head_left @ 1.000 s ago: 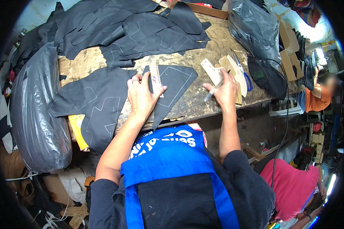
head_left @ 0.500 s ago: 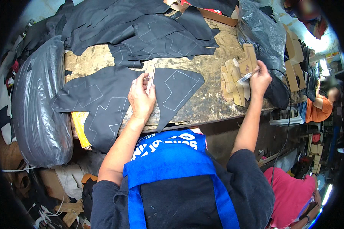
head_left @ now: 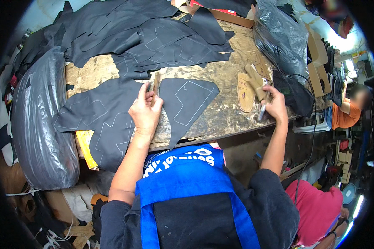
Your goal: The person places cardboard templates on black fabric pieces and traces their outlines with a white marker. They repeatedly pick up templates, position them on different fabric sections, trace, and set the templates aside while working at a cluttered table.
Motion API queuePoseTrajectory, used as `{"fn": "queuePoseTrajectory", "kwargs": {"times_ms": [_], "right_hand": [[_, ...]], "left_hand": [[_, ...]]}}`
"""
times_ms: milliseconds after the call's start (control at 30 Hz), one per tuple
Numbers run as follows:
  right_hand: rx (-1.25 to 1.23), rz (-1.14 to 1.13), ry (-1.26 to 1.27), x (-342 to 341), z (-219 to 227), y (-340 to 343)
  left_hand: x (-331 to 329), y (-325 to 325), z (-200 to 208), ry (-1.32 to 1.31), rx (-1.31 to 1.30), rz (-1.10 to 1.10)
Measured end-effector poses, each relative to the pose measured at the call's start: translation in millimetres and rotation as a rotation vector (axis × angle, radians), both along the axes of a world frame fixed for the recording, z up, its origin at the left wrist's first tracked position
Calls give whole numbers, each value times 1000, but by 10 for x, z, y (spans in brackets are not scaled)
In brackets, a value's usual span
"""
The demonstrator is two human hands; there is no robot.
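My left hand [head_left: 144, 113] is closed around a narrow tan cardboard template [head_left: 156, 84], seen nearly edge-on. It is over the gap between two black material pieces marked with light outlines: a large one [head_left: 112, 97] on the left and a pointed one [head_left: 191, 99] on the right. At the right of the table, my right hand [head_left: 276, 103] pinches cardboard templates [head_left: 255, 81] together with a slim silvery tool [head_left: 262, 111], perhaps a pen. Beside it a rounded tan template [head_left: 246, 96] lies on the wooden table [head_left: 220, 120].
Black sheets [head_left: 166, 45] are heaped at the back. A plastic-wrapped bundle [head_left: 41, 120] stands left, and a clear plastic bag [head_left: 280, 39] lies back right. A black cable [head_left: 315, 124] hangs past the table's right end. People in orange [head_left: 345, 116] and pink [head_left: 318, 209] are at the right.
My right hand has moved down slightly, and the templates in it have turned. The narrow template in my left hand has tilted from flat to nearly edge-on. The view has shifted a little.
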State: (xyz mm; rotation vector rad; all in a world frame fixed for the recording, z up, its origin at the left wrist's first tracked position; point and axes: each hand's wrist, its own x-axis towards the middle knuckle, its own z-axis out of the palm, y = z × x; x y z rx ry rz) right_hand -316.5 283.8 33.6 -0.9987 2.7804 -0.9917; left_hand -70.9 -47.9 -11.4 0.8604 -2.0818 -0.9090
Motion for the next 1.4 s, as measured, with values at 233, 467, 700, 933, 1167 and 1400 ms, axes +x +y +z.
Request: {"fn": "queuePoseTrajectory", "kwargs": {"times_ms": [233, 467, 700, 933, 1167, 1400], "right_hand": [[-241, -275, 39, -130, 118, -48], [191, -222, 157, -12, 110, -169], [-21, -191, 307, -404, 393, -23], [-469, -294, -330, -765, 287, -107], [-643, -190, -273, -423, -148, -636], [-81, -292, 586, 229, -249, -796]], "left_hand": [[8, -18, -64, 44, 37, 16], [4, -15, -60, 67, 63, 3], [2, -44, -124, 82, 58, 5], [5, -55, -128, 63, 36, 2], [-3, -57, -140, 106, 53, -7], [10, -51, -123, 122, 107, -22]]}}
